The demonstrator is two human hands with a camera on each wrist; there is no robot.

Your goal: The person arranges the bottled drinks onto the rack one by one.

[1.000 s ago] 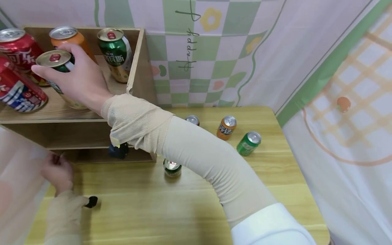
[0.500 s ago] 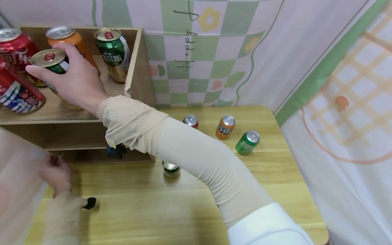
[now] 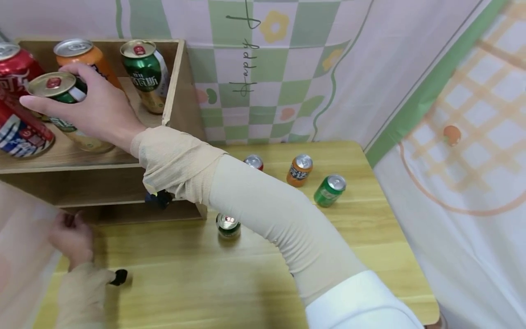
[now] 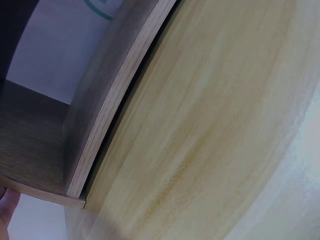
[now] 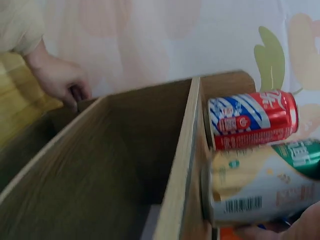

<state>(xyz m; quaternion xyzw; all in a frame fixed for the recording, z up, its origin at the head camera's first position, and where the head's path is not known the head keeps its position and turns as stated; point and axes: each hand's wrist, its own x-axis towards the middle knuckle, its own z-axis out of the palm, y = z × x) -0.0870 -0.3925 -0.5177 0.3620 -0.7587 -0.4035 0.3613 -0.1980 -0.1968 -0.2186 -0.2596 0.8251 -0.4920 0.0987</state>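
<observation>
In the head view my right hand (image 3: pixel 98 105) grips a green-and-gold drink can (image 3: pixel 57 87) from above, thumb and fingers around its upper part. The can stands on the top level of a wooden shelf (image 3: pixel 172 87), near the front, beside a red-and-blue cola can (image 3: pixel 24 128). The right wrist view shows the held can's (image 5: pixel 260 185) base close against the board. My left hand (image 3: pixel 74 237) is low at the shelf's left, fingers curled at a panel's edge; in the right wrist view that hand (image 5: pixel 62 80) pinches the board's edge.
Another red can (image 3: pixel 18 68), an orange can (image 3: pixel 86 59) and a second green-gold can (image 3: pixel 145 75) stand on the top level. On the table (image 3: pixel 176 283) are a small orange can (image 3: pixel 300 171), a green can (image 3: pixel 330 191), a dark green can (image 3: pixel 228 226) and a partly hidden red one (image 3: pixel 254 161).
My right hand and the held can have shifted slightly left, toward the red cans. The head view has drifted a little to the right. The left hand keeps its place at the shelf.
</observation>
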